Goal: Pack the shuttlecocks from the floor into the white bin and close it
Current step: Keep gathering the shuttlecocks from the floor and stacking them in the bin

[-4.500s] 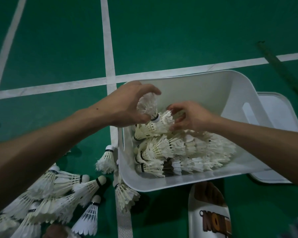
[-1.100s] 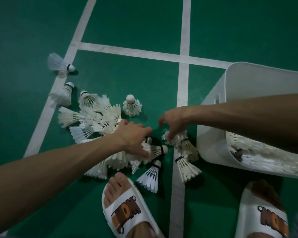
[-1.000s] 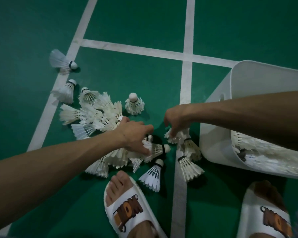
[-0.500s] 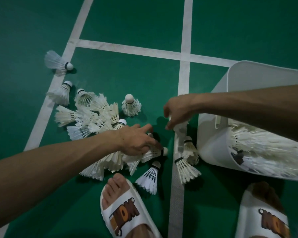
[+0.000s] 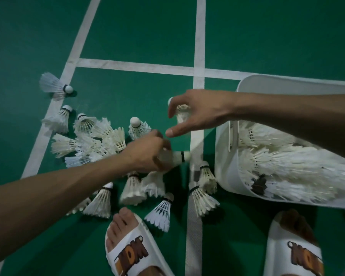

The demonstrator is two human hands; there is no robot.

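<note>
left hand grips a blurred white feather shuttlecock, right hand pinches a second white shuttlecock. loose white shuttlecock pile lies on green court floor beside part-full white plastic bin. featherlight, brittle skirts: hold near cork, no squeezing.

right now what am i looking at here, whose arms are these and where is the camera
There is no machine here. One camera, worn on a person's head, looks down at their own bare arms. The left hand grips a shuttlecock, which is blurred. The right hand holds a second shuttlecock. More lie in a pile on the green floor, beside the white bin, which holds many. The sandals are on the person's own feet.
</note>
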